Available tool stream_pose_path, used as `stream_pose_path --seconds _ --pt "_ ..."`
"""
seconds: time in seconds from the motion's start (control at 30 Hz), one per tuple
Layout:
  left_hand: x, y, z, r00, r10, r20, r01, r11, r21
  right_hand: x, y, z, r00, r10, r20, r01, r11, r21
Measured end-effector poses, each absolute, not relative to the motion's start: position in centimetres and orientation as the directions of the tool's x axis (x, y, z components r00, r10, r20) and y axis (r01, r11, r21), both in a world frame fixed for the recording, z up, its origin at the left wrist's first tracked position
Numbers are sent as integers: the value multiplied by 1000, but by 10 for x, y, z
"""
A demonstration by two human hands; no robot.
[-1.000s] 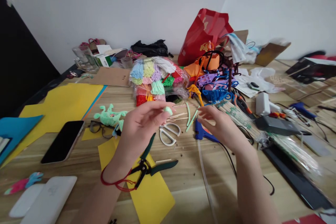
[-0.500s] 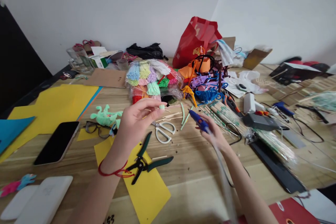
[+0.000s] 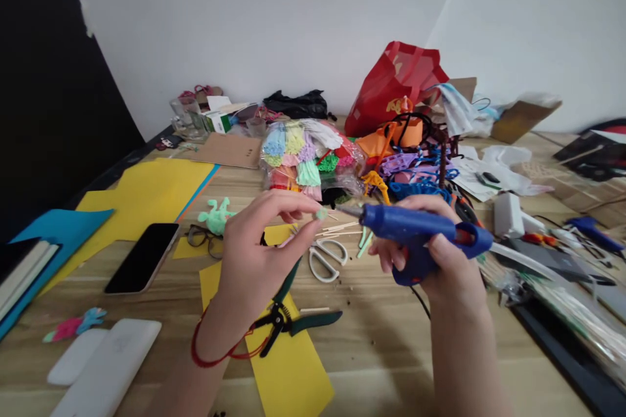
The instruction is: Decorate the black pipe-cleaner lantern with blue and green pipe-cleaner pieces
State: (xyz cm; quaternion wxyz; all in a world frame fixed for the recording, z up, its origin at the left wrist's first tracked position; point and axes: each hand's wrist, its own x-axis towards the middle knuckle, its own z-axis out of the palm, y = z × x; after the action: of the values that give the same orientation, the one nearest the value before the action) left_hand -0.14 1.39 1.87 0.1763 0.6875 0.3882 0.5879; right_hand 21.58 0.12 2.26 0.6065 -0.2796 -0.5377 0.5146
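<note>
Two full grips
Left hand (image 3: 259, 244) pinches a green piece (image 3: 321, 214); right hand (image 3: 452, 268) clasps a blue, metal-nosed glue gun (image 3: 403, 225).

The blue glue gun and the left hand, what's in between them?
In the head view, a small pale green piece, pinched in the left hand. Then a narrow gap shows before the nozzle of the blue glue gun.
</note>
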Motion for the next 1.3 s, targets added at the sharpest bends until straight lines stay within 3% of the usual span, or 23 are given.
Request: stream_pose_path --seconds 0.2,0.4,1.3 --pt "-2 12 17 -6 727 687 299 -654 695 213 0 15 -67 936 347 -338 305 -890" --pt "-2 10 18 -4 711 703 302 -669 679 222 10 7 -172 869 464 -320 396 -861" --pt "3 10 18 -14 681 732 301 -695 652 219 11 10 -114 916 384 -328 331 -885"
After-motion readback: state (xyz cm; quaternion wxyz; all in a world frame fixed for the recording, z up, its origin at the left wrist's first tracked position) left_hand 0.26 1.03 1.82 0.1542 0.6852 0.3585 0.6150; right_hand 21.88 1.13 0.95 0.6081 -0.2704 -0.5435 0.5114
